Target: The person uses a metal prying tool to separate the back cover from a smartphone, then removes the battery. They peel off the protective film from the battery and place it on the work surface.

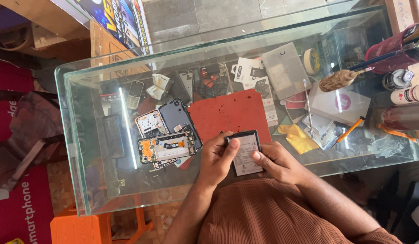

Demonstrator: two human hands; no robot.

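Note:
A flat black phone battery with a white label (245, 152) is held between both hands at the near edge of the glass counter (83, 135). My left hand (216, 158) grips its left side, thumb on the top corner. My right hand (277, 161) holds its right side, thumb pressed on the label. Just to the left lies an opened phone body (166, 147) with its orange and metal insides showing, resting on other phone parts. A dark phone back cover (175, 115) lies behind it. A red work mat (229, 113) sits beyond the battery.
Tweezers (308, 106), an orange-handled tool (349, 130), a yellow cloth (299, 138), a brush (340, 79) and a tape roll (312, 61) lie to the right. Bottles (408, 95) stand at the far right. Boxes and old phones fill the case under the glass.

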